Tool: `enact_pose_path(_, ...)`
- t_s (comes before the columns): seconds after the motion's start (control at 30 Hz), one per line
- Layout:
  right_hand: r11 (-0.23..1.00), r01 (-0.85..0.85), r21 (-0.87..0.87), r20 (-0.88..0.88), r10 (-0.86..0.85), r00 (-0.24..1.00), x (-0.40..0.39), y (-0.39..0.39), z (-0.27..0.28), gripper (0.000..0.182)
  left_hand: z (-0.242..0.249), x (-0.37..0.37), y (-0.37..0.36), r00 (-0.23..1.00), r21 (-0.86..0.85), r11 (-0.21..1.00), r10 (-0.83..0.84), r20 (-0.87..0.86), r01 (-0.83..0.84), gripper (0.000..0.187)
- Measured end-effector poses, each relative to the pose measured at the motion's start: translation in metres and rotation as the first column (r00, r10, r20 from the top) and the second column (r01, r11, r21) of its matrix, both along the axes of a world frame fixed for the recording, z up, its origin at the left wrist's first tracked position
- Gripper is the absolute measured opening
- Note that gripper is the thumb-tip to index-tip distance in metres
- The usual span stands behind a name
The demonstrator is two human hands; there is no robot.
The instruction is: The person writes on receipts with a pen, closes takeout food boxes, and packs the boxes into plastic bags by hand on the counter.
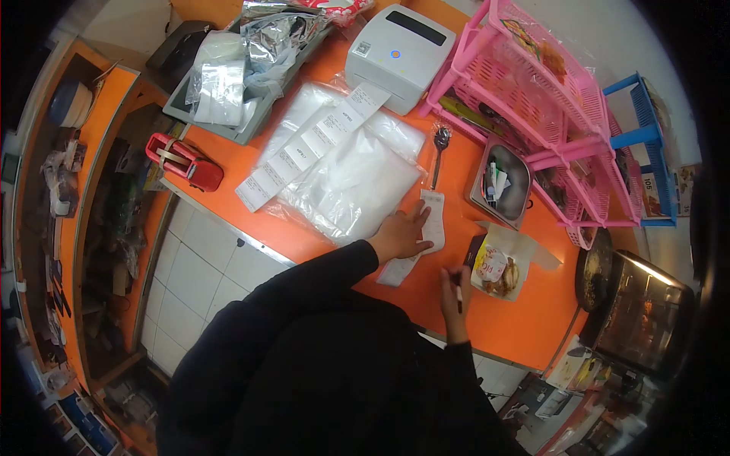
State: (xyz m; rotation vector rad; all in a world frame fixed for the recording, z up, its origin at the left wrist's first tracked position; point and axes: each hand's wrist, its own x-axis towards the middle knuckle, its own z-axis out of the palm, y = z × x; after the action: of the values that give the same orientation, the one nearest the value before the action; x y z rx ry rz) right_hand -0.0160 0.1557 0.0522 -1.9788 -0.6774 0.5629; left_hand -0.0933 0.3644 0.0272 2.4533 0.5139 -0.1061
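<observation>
My left hand point(400, 235) lies with fingers spread on a long paper receipt point(433, 213), pressing it to the orange table. My right hand point(454, 305) is closed around a slim pen point(458, 292), just right of the receipt's lower end. Close to that hand stands an opened food box point(527, 251) with its lid folded back. Inside the box are browned food pieces point(502, 285) and a white packet with red print point(490, 264). Above the receipt lies a black spoon point(440, 144), apparently in a clear wrapper.
A label printer point(403, 53) feeds out a strip of printed labels point(312, 148) across stacked clear plastic bags point(357, 186). A red tape dispenser point(190, 163) and a grey tray point(243, 133) are at left. Right are a metal container point(518, 178), pink rack point(547, 99) and glass-fronted oven point(639, 311).
</observation>
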Motion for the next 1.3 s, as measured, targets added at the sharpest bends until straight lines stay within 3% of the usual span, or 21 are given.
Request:
enact_pose_path(0.03,0.988,0.023,0.150,0.025,-0.027,0.999,0.001,0.010,-0.020,0.017,-0.004,0.001,0.001,1.000,-0.007,1.000,0.006,0.020,-0.006,0.081)
enact_pose_path(0.13,0.979,0.030,0.204,0.150,-0.062,0.987,0.004,0.038,-0.052,0.023,-0.006,0.000,0.003,0.998,-0.033,0.999,0.024,0.057,-0.023,0.071)
enact_pose_path(0.23,0.964,0.187,0.191,-0.203,-0.147,0.968,0.008,0.059,-0.054,0.024,-0.012,-0.001,0.003,0.995,-0.019,0.999,0.030,0.098,-0.029,0.064)
enact_pose_path(0.33,0.927,0.255,0.276,-0.342,-0.154,0.927,0.008,0.067,-0.028,0.028,-0.007,-0.001,0.004,0.995,-0.040,0.999,0.035,0.097,-0.031,0.062)
enact_pose_path(0.43,0.985,0.031,0.172,-0.264,0.016,0.965,0.013,0.051,-0.018,0.032,-0.011,-0.003,0.004,0.992,-0.037,0.998,0.046,0.115,-0.042,0.063)
enact_pose_path(0.53,0.966,0.003,0.260,-0.390,0.102,0.915,-0.001,0.033,0.000,0.034,-0.009,-0.004,0.003,0.993,0.011,0.999,0.039,0.107,-0.041,0.067)
enact_pose_path(0.67,0.988,-0.127,-0.093,-0.298,0.094,0.950,0.010,-0.030,0.017,0.030,0.003,-0.003,0.001,0.998,0.032,0.999,0.025,0.058,-0.027,0.079)
enact_pose_path(0.77,0.965,-0.204,-0.162,-0.413,0.121,0.902,0.016,-0.078,0.026,0.027,0.000,-0.004,0.000,0.998,0.093,0.996,0.005,0.061,-0.011,0.090)
enact_pose_path(0.8,0.919,-0.334,-0.210,-0.232,0.285,0.930,0.017,-0.085,0.034,0.022,0.004,-0.005,-0.001,0.998,0.100,0.995,0.001,0.056,-0.007,0.092)
enact_pose_path(0.9,0.756,-0.443,-0.482,-0.512,0.167,0.843,0.018,-0.074,0.087,0.014,0.003,-0.008,-0.003,0.997,0.124,0.992,-0.035,0.071,0.026,0.099)
enact_pose_path(1.0,0.914,-0.318,-0.252,-0.509,0.154,0.847,0.025,-0.065,0.083,0.020,0.008,-0.018,-0.012,0.988,0.169,0.978,-0.136,0.070,0.122,0.096)
enact_pose_path(1.07,0.965,-0.261,0.001,-0.269,0.251,0.930,0.019,-0.024,0.104,0.028,0.013,-0.030,-0.021,0.969,0.248,0.944,-0.240,0.053,0.220,0.095)
enact_pose_path(1.13,0.971,-0.168,0.171,-0.247,0.208,0.946,0.025,-0.002,0.057,0.026,0.022,-0.035,-0.027,0.969,0.238,0.944,-0.245,0.036,0.230,0.095)
enact_pose_path(1.2,0.979,-0.051,0.199,-0.207,0.093,0.974,0.025,0.020,0.005,0.021,0.024,-0.036,-0.027,0.968,0.247,0.939,-0.252,0.019,0.240,0.096)
enact_pose_path(1.3,0.970,0.037,0.240,-0.289,0.035,0.957,0.015,0.048,-0.043,0.015,0.023,-0.035,-0.027,0.967,0.256,0.935,-0.256,0.005,0.247,0.099)
